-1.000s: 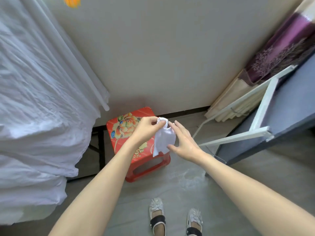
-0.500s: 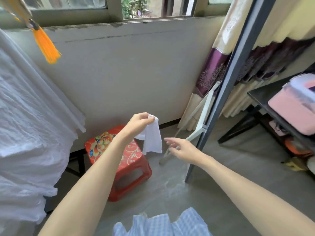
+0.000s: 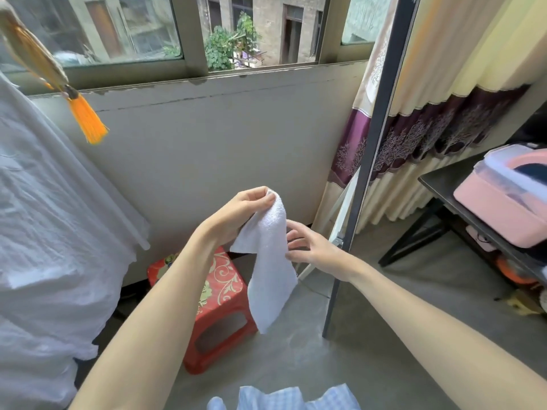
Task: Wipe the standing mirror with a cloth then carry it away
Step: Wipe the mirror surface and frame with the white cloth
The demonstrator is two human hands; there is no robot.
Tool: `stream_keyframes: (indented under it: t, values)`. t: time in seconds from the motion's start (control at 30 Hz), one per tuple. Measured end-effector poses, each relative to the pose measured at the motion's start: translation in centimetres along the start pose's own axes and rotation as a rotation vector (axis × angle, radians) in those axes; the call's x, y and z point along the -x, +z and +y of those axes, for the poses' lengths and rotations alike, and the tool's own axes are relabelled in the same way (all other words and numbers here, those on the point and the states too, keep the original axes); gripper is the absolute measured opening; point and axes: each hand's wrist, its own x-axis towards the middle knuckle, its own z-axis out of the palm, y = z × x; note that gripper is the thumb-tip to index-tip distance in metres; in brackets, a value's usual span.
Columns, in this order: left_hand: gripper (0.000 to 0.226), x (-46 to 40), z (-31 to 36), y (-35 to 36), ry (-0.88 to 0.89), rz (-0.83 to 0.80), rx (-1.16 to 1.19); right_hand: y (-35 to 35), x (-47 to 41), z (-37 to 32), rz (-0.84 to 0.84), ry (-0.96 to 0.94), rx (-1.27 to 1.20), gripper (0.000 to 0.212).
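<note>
The left hand [image 3: 251, 207] pinches the top corner of a white cloth [image 3: 270, 261] between thumb and fingers, and the cloth hangs down from that grip in a long fold. The right hand [image 3: 313, 251] is just beside the cloth at its right edge, fingers loosely spread and touching the fabric about halfway down; whether it actually grips the cloth cannot be told. Both hands are held up in front of the person, above a red stool [image 3: 219, 306] with a gold swirl pattern that stands on the grey floor [image 3: 384, 335].

The standing mirror [image 3: 370, 161] is to the right of the hands, seen almost edge-on, its dark frame running from the top of the view down to the floor. It leans slightly, with a white support leg [image 3: 344, 214] behind it. Neither hand touches it.

Behind the mirror hangs a cream and purple curtain [image 3: 444, 113]. At the far right a dark tabletop [image 3: 444, 182] carries a pink box [image 3: 503, 202]. White fabric [image 3: 44, 217] fills the left side, and an orange tassel [image 3: 87, 119] hangs near the window [image 3: 192, 34].
</note>
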Motion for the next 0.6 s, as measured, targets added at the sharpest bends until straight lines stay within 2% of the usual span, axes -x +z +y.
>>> stream_keyframes:
  t: [0.07, 0.1, 0.17, 0.27, 0.3, 0.33, 0.43, 0.47, 0.5, 0.53, 0.6]
  values:
    - [0.02, -0.1, 0.6, 0.6, -0.017, -0.064, -0.082, -0.2, 0.1, -0.5, -0.031, -0.045, 0.057, 0.046]
    - [0.021, -0.2, 0.7, 0.8, -0.014, -0.04, -0.168, -0.3, 0.1, -0.6, -0.029, -0.061, 0.081, 0.037]
    - [0.023, -0.5, 1.2, 1.1, 0.052, 0.101, -0.329, -0.5, 0.6, -0.5, 0.042, -0.037, 0.078, 0.024]
    - [0.021, -0.5, 1.5, 1.5, 0.194, 0.361, -0.408, -1.3, 1.2, 0.0, 0.139, 0.039, 0.091, 0.019]
    - [0.021, -0.4, 1.5, 1.5, 0.204, 0.355, -0.432, -1.7, 1.2, 0.1, 0.171, 0.06, 0.133, 0.018]
    - [0.022, -0.1, 1.6, 1.4, 0.179, 0.269, -0.471, -2.1, 1.2, 0.2, 0.221, 0.078, 0.188, 0.017]
    - [0.027, 0.8, 1.8, 1.5, -0.127, -0.288, -0.5, -3.1, 1.3, 0.1, 0.394, 0.121, 0.224, 0.016]
    - [0.032, 0.9, 1.6, 1.6, -0.235, -0.422, -0.504, -3.3, 1.4, 0.1, 0.424, 0.13, 0.206, 0.018]
    - [0.035, 0.9, 1.3, 1.7, -0.303, -0.464, -0.518, -3.5, 1.5, 0.0, 0.427, 0.129, 0.202, 0.019]
    - [0.035, 0.7, 0.9, 1.8, -0.318, -0.405, -0.554, -3.7, 1.7, 0.0, 0.411, 0.117, 0.214, 0.019]
    - [0.023, 0.2, 0.0, 2.0, -0.221, -0.093, -0.654, -3.8, 2.2, -0.2, 0.352, 0.077, 0.249, 0.02]
